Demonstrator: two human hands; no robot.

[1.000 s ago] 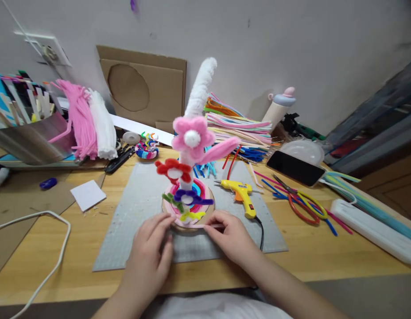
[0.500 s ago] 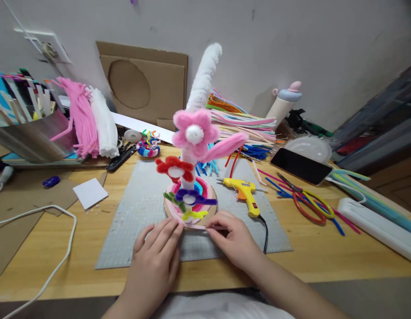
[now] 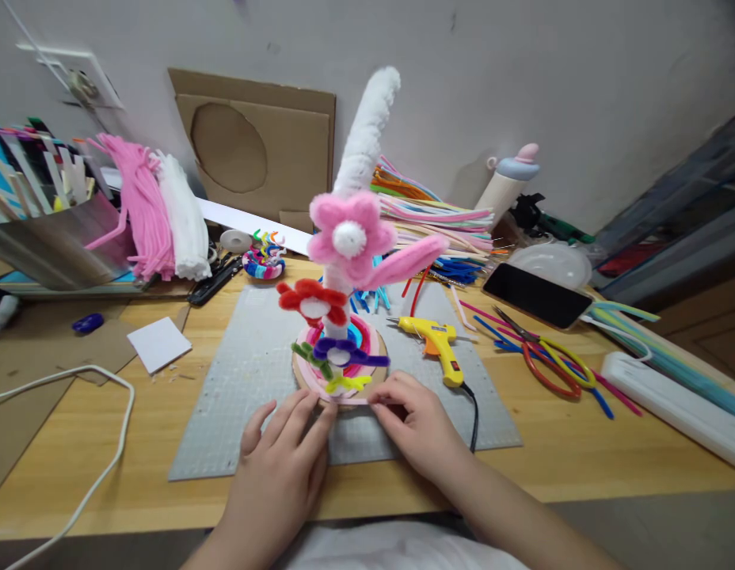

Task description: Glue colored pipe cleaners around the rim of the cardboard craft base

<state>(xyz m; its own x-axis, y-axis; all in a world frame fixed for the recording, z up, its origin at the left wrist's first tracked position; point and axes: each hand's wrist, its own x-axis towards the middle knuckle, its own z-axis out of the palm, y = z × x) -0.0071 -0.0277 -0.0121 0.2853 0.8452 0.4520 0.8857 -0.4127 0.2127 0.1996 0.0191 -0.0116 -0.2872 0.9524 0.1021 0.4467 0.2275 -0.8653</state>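
Observation:
A round cardboard base (image 3: 376, 386) carries rings of pipe cleaner in pinks and blue. From it rises a white fuzzy stem (image 3: 367, 131) bearing a pink flower (image 3: 376, 218), a red flower (image 3: 329, 315) and a purple flower (image 3: 367, 360). At the base's near edge lies a pale pink pipe cleaner (image 3: 352, 401). My right hand (image 3: 418, 419) pinches its right end between thumb and fingertips. My left hand (image 3: 284, 443) has its fingers stretched out and apart, the fingertips pressing on the strip and the rim at the left. Its thumb is mostly hidden.
A yellow glue gun (image 3: 436, 342) lies on the grey cutting mat (image 3: 225, 404), right of the base. Farther right are scissors (image 3: 549, 360), a phone (image 3: 537, 294) and a power strip (image 3: 670, 404). Pipe cleaner bundles (image 3: 432, 214) lie behind. A white cable (image 3: 127, 427) runs along the left.
My left index finger has shifted slightly right along the strip and spread from the middle finger. The right hand keeps its pinch in nearly the same place.

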